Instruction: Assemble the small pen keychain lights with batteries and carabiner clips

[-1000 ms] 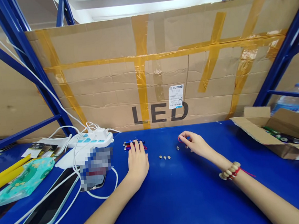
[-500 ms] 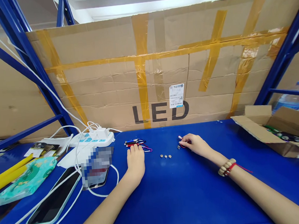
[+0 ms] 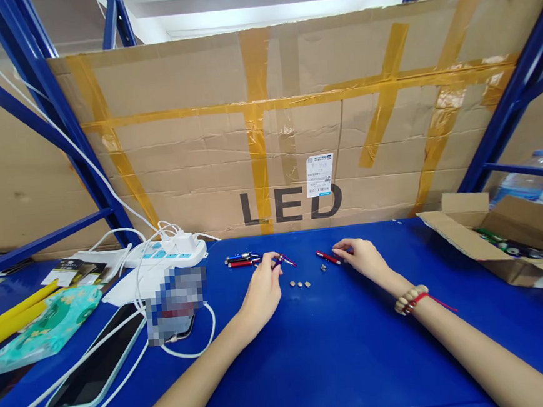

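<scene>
My left hand (image 3: 260,292) pinches a small purple pen-shaped tube (image 3: 278,261), with a pinkish-purple clip (image 3: 289,261) sticking out to the right. Part of the tube is hidden by the fingers. Just left of that hand lie a blue pen-shaped tube (image 3: 239,257) and a red one (image 3: 239,264), close together. My right hand (image 3: 363,259) rests beside another red tube (image 3: 327,257), fingers slightly apart and holding nothing visible. A tiny silvery piece (image 3: 323,267) sits below that tube. Between my hands are several small round button cells (image 3: 300,284) in a row.
An open cardboard box (image 3: 462,238) with small items stands at right. At left are a white power strip (image 3: 191,258), tangled white cables, a phone (image 3: 98,355) and a green packet (image 3: 46,331). A large cardboard sheet (image 3: 193,166) closes off the back of the blue tabletop (image 3: 340,361).
My left hand has moved right from the tubes and now holds the purple one. My right hand has let go of the red tube, which lies on the table.
</scene>
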A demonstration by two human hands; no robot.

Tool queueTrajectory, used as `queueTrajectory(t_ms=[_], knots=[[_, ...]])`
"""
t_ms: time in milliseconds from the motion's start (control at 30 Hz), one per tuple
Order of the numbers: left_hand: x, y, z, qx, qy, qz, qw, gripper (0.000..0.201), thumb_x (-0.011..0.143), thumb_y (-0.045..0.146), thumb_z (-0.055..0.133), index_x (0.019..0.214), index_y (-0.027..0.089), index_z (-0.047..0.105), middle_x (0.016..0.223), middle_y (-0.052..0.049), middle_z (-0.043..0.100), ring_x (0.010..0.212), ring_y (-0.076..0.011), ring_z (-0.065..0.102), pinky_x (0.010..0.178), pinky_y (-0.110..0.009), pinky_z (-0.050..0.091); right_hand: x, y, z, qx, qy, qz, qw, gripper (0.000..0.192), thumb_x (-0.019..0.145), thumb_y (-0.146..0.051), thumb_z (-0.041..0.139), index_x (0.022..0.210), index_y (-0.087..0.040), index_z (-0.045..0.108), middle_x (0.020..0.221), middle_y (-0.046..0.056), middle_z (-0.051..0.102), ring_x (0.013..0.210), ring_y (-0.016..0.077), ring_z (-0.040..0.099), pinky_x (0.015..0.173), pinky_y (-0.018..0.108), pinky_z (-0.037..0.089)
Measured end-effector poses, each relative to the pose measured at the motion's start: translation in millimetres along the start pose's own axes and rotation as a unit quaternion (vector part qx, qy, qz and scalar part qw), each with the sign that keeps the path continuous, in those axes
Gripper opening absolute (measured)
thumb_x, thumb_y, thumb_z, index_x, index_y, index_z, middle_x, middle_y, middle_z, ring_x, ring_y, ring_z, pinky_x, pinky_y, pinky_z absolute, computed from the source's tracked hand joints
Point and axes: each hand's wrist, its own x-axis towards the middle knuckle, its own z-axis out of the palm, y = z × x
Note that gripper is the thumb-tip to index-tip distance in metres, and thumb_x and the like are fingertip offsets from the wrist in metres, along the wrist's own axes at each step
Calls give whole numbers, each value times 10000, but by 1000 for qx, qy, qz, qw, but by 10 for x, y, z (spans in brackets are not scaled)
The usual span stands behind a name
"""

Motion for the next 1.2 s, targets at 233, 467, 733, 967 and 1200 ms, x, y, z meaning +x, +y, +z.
queueTrajectory(t_ms=[233,467,733,967,1200], knots=[[-87,164,60,-138,-41,11,989,187,882,163,357,1037,207,451,786,-9,564,696,-138,571,710,-267,454,-59,-202,9,144,4,-33,989,295,775,-438,536,823,-197,699,883,64,700,804,228,633,694,330,487],[-115,206,80,-189,-44,3,981,162,882,188,366,1024,196,446,755,0,548,630,-120,557,641,-235,458,-340,-675,4,342,-167,-112,918,454,727,-450,633,1065,-148,648,920,72,698,759,196,639,652,314,532],[-110,180,85,-125,-43,16,991,134,871,245,412,914,203,532,833,-20,622,766,-160,575,735,-260,436,-394,-689,38,259,-92,-200,941,346,825,-430,536,1060,-213,667,875,50,668,736,167,606,626,280,507],[-97,138,83,-92,-44,21,995,190,886,255,377,859,215,561,868,-7,627,805,-166,568,749,-248,414,-390,-656,83,242,-134,-238,931,377,868,-415,480,1176,-229,595,842,33,653,720,151,585,609,249,482],[-77,81,80,-64,-53,33,996,222,892,242,377,875,214,597,847,-17,636,830,-177,586,792,-256,428,-412,-627,102,200,-133,-261,935,382,892,-418,435,1216,-259,559,836,21,664,739,171,591,674,282,479]])
